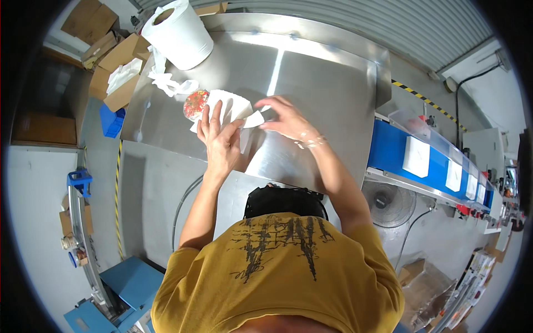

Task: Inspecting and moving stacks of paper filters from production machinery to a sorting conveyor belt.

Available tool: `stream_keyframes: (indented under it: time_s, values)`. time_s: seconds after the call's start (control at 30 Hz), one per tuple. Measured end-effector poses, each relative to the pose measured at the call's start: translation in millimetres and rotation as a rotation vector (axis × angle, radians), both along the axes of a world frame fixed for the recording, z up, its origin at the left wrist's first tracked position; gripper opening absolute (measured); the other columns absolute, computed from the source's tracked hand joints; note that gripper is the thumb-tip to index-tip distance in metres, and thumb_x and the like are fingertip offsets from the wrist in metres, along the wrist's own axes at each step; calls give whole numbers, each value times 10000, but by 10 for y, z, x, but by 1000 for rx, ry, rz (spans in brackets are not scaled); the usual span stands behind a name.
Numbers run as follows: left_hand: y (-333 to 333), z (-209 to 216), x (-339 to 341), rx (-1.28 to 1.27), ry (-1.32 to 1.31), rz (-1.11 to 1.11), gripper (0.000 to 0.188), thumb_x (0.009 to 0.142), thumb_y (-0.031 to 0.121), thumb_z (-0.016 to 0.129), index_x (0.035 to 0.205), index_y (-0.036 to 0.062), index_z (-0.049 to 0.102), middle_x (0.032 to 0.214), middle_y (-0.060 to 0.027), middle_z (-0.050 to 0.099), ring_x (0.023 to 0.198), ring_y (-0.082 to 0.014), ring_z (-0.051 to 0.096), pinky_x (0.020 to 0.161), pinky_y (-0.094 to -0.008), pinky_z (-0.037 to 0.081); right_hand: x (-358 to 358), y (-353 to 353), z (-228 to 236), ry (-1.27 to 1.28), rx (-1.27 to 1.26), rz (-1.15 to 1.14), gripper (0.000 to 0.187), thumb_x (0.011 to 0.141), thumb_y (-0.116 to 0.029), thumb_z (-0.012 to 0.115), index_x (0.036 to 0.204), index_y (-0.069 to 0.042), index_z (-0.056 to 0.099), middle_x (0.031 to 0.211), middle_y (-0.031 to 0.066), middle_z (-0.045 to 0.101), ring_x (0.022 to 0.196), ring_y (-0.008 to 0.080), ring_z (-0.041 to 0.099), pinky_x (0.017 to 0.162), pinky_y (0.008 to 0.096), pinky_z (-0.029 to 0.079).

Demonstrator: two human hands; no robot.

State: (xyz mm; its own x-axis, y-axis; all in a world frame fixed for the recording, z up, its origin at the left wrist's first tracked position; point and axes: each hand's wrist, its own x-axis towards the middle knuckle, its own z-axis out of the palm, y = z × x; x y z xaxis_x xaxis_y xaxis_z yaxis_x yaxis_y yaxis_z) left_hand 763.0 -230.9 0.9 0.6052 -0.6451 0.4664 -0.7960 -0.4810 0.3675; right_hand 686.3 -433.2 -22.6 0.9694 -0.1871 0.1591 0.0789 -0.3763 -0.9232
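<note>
Left hand (221,140) is resting on white paper (234,104), fingers spread; right hand (290,120) is curving nearby, fingers parted. Red-patterned disc (195,104) is lying alongside.

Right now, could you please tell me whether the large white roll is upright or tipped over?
Upright: the white roll stands on end on the metal table, its core opening facing up.
</note>
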Motion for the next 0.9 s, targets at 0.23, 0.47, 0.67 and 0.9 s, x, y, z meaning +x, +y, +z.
stream_keyframes:
  time_s: [0.23,0.47,0.67,0.9]
  values:
    - [90,7,230,55,-85,170,829,673,310,794,1380,112,408,1413,-218,382,1342,-382,307,1048,-580,219,-394,-181,-435,69,446,-235,249,887,-240,659,978,-34,553,947,50,575,848,150,545,746,289,466]
    - [24,122,275,-10,133,72,665,748,100,714,1337,42,410,1145,-236,587,1038,-405,569,897,-442,472,-2008,-1426,-748,224,42,-1048,435,871,-396,668,1033,6,626,803,58,617,699,126,515,643,293,455]
    - [-448,111,-648,22,400,10,571,763,86,696,1289,68,472,1157,-227,560,1077,-373,560,911,-432,461,-2751,-1844,-511,434,-870,-1320,454,843,-395,678,1098,-22,631,925,168,668,791,349,632,749,406,508]
    - [-742,42,-1342,-26,273,-116,447,771,44,690,1191,188,640,1358,-214,408,1235,-366,410,996,-469,317,-2098,-892,-89,98,-128,-463,458,783,-134,757,1200,-61,581,1128,66,637,938,125,606,797,285,509]
